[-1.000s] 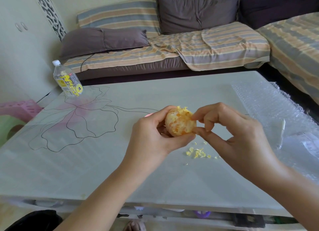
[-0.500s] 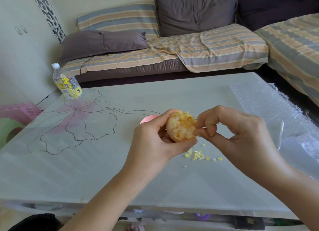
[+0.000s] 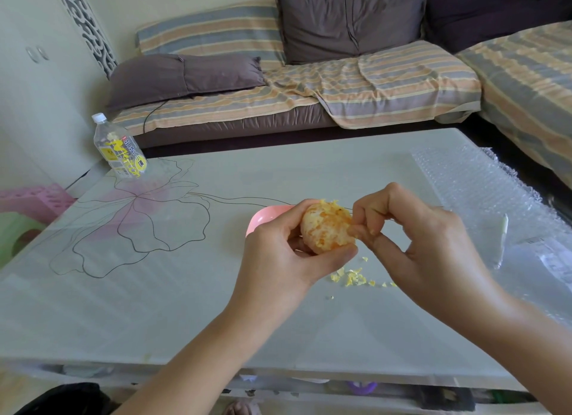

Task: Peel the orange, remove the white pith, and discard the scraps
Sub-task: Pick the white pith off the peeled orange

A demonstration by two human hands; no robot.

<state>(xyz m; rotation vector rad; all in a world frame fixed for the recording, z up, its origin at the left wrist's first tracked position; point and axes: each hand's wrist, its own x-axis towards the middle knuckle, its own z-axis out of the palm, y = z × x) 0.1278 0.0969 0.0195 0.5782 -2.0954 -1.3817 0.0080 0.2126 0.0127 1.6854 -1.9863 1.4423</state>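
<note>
A peeled orange (image 3: 326,227), still flecked with pale pith, is gripped in my left hand (image 3: 286,253) above the table. My right hand (image 3: 414,241) pinches at the orange's right side with thumb and forefinger, on a bit of pith. Small yellow-white pith scraps (image 3: 354,278) lie scattered on the table just below the fruit. A pink bowl (image 3: 263,218) sits behind my left hand, mostly hidden by it.
The pale table (image 3: 154,306) carries a flower drawing. A plastic bottle with a yellow label (image 3: 120,149) stands at its far left corner. Bubble wrap (image 3: 483,182) covers the right side. A striped sofa with dark cushions (image 3: 309,83) lies beyond.
Both hands and the orange have lowered slightly and the pink bowl has come into view behind my left hand. My right fingers stay pinched at the orange's right side.
</note>
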